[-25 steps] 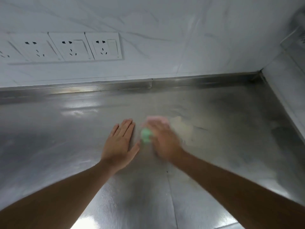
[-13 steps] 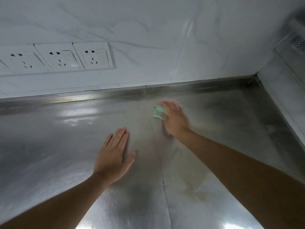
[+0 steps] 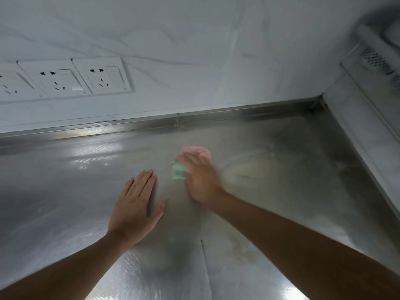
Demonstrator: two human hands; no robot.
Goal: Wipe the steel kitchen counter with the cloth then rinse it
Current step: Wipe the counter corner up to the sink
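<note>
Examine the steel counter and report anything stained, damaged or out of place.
A faint brownish stain marks the counter near the front, beside the right forearm, off colour against the grey steel. The cloth under the right hand is farther back. Nothing else stands out.

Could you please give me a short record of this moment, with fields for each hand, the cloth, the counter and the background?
left: left hand lies flat on the counter, fingers straight, holding nothing
right: right hand is on top of the cloth, motion-blurred; grip unclear
tool: cloth is pink and green, bunched under the right hand, on the counter
surface: steel, faint yellowish stain towards the near edge
behind: marbled wall with sockets at left
</note>
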